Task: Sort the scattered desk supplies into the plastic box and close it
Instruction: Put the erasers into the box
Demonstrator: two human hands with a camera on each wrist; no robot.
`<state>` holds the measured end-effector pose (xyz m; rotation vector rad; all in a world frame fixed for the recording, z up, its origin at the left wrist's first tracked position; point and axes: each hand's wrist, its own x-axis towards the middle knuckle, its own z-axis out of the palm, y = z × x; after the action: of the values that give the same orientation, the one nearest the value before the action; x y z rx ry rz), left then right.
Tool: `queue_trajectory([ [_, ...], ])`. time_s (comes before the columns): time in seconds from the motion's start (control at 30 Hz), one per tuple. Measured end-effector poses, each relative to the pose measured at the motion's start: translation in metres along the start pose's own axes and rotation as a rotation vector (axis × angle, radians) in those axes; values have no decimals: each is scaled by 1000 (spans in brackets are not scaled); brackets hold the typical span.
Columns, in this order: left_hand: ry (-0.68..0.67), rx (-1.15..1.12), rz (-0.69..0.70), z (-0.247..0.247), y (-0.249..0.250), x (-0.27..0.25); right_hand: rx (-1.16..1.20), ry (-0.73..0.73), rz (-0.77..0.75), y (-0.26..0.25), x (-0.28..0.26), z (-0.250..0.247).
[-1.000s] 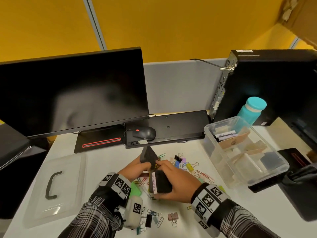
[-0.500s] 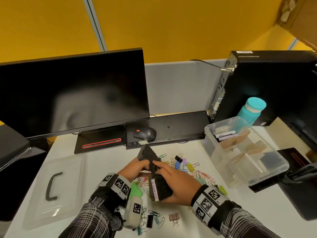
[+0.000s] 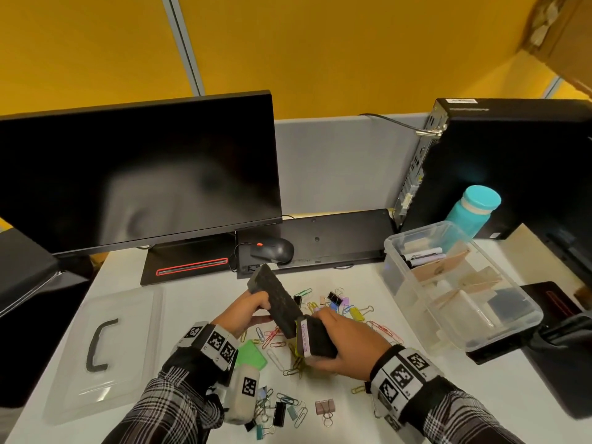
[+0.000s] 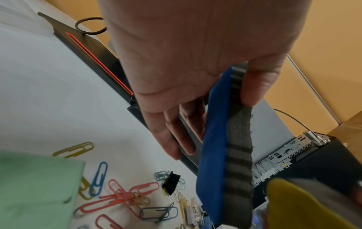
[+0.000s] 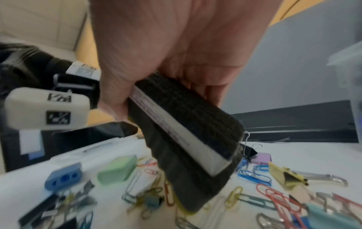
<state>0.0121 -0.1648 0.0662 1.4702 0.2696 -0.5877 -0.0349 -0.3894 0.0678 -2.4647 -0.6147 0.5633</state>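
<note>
Fingers (image 3: 256, 301) of both hands around felt erasers (image 3: 278, 304) above clip-strewn white desk (image 3: 205, 302), yellow walls (image 3: 320, 52) behind.

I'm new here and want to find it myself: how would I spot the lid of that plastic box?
Start at the big black monitor on the left. On the white desk just below its left half lies the clear plastic lid, flat, left of the hands. Unlike the colourful clips nearby, it is see-through with a single curved black handle on top.
</note>
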Motion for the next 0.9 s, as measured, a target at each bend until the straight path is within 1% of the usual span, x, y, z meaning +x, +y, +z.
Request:
queue_trajectory([
  [0.07, -2, 6, 11, 0, 0, 0, 180, 58, 70, 1, 2, -3],
  [0.13, -40, 44, 31, 4, 2, -2, 401, 122, 135, 3, 7, -7],
  [0.23, -115, 123, 64, 19, 7, -7, 667, 189, 161, 1, 18, -16],
  [0.37, -169, 160, 122, 42, 9, -10, 946, 163, 154, -7, 28, -21],
  [0.47, -169, 152, 125, 53, 12, -11, 1220, 114, 184, -15, 30, -21],
  [0.53, -196, 118, 113, 56, 13, -13, 1372, 108, 192, -21, 29, -22],
  [0.63, -239, 190, 140, 56, 11, -15, 1448, 127, 198, -26, 28, -22],
  [0.73, -202, 298, 187, 55, 10, -16, 1446, 123, 236, -29, 26, -23],
  [0.83, -173, 341, 216, 55, 10, -15, 1308, 57, 290, -29, 22, -32],
  [0.9, -124, 492, 266, 53, 9, -12, 1167, 10, 304, -26, 15, -44],
])
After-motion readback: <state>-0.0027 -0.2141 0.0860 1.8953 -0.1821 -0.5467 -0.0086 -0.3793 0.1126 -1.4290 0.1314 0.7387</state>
